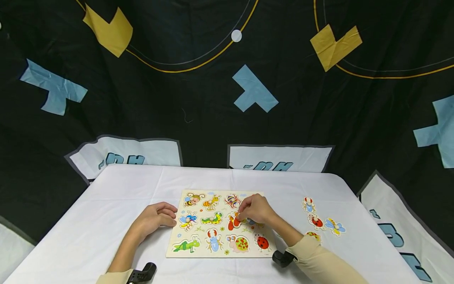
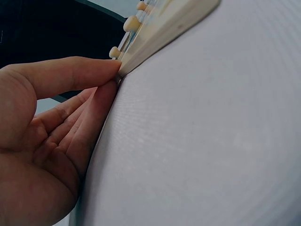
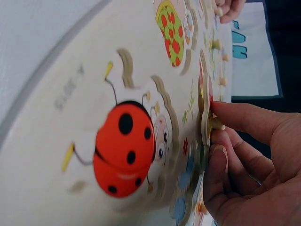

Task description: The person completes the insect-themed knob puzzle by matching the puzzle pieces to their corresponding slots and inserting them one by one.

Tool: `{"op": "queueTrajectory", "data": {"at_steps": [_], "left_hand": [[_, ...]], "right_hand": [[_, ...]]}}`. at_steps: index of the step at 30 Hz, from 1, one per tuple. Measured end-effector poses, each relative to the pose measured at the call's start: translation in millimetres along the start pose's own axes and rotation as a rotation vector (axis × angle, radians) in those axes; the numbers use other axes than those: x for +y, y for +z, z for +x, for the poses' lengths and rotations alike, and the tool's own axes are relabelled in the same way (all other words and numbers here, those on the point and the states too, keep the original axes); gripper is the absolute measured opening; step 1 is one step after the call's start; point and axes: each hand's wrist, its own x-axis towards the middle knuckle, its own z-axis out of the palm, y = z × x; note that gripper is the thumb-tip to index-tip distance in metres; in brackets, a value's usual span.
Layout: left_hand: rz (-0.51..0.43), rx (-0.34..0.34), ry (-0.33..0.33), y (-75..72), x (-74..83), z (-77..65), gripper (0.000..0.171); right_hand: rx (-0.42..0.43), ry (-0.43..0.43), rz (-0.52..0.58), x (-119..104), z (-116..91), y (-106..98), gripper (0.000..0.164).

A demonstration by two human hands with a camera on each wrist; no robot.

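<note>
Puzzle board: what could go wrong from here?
1. The right hand holds a puzzle piece by its knob; its edge could catch on the puzzle board instead of seating.
2. The left hand touches the board's left edge; a push there might shift it.
3. The right sleeve is near a loose spotted piece and could knock it, though the head view doesn't settle the gap.

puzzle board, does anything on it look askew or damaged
Only the red piece in the right hand looks askew: it sits raised rather than flush with the puzzle board, probably just because it's being held. No damage shows.
</note>
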Motion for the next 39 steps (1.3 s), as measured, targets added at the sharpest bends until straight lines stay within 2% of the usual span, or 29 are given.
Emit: {"op": "queueTrajectory", "data": {"at_steps": [16,30,39], "left_hand": [[-0.006,0.001,0.002,0.2,0.1,0.3,0.048],[-0.015,0.002,-0.004,1.1,-0.4,0.1,0.049],[-0.002,0.006,0.0,1.1,-2.3,1.5,0.048]], "right_hand": [[-0.042,-0.016,0.051,-5,1,9,0.016],[-0.046,-0.001,0.019,-5,1,15,0.016],[-0.05,0.013,0.034,-5,1,16,0.017]]}}
